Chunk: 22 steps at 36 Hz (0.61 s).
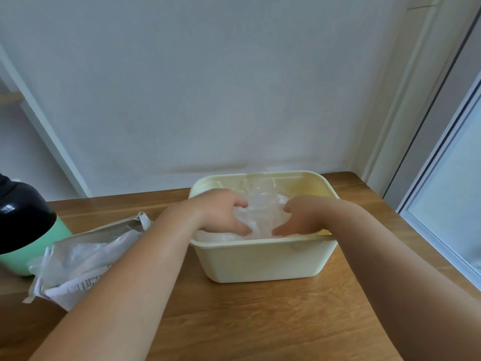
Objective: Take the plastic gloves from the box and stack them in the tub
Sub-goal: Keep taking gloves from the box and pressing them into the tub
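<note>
A pale yellow tub stands on the wooden table ahead of me. Inside it lies a crumpled pile of clear plastic gloves. My left hand reaches over the tub's left rim and my right hand over its right side. Both hands curl their fingers and thumbs round the pile of gloves from either side. To the left lies the flattened glove box, its end torn open, with clear plastic showing inside.
A mint-green bottle with a black cap stands at the far left, touching the box. The wooden table ends at a white wall behind the tub. A window frame runs along the right edge.
</note>
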Tool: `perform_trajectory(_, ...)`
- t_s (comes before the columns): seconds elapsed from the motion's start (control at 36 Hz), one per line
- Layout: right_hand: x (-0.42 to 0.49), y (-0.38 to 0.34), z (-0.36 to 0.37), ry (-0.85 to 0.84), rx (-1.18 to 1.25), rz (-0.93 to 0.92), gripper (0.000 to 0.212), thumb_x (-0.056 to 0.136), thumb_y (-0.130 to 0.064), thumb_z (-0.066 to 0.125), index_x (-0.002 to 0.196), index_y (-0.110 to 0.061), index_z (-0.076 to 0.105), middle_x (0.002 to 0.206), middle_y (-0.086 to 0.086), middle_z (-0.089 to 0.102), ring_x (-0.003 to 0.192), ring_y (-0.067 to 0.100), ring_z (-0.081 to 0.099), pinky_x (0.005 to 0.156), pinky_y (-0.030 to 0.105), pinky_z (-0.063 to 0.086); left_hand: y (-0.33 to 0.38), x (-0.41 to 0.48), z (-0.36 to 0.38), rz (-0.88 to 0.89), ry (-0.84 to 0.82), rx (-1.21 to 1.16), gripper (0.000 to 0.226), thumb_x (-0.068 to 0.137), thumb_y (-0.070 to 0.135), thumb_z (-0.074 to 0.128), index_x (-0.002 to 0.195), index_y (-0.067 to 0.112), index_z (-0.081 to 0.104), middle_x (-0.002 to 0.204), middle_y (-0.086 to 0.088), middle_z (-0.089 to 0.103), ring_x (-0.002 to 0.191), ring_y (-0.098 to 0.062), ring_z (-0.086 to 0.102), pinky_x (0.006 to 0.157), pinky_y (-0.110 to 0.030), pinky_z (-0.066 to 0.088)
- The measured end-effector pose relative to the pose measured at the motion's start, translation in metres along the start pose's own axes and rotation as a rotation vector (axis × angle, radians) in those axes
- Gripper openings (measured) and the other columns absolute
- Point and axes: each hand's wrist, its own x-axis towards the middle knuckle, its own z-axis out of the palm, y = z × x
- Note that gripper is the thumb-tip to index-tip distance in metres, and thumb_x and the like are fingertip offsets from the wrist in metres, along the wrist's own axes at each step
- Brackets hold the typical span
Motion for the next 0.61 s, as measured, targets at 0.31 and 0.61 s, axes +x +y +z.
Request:
perform_trajectory(0.31,-0.029,-0.02,-0.015,0.481,0.157,-0.165,0.033,0.09,-0.039,0.055,0.118,-0.022,0.061,0.115,-0.009,0.062,0.108,0.015,0.058,0.092,0.029,0.045,-0.028,-0.041,0.0,0.111,0.633,-0.404,0.013,0.09,0.027,0.064,0.091,0.026,0.077,0.095,0.022,0.068,0.093,0.008,0.059,0.079,-0.009,0.042)
perform_trajectory(0.61,-0.033,-0.129,0.008,0.585,0.551,-0.611,0.022,0.092,-0.02,0.055,0.11,-0.013,0.067,0.091,-0.007,0.063,0.089,0.01,0.061,0.077,0.015,0.044,-0.093,-0.127,0.003,-0.227,0.597,-0.285,0.029,0.1,0.026,0.046,0.125,0.028,0.062,0.113,0.014,0.063,0.094,0.0,0.055,0.076,-0.017,0.041)
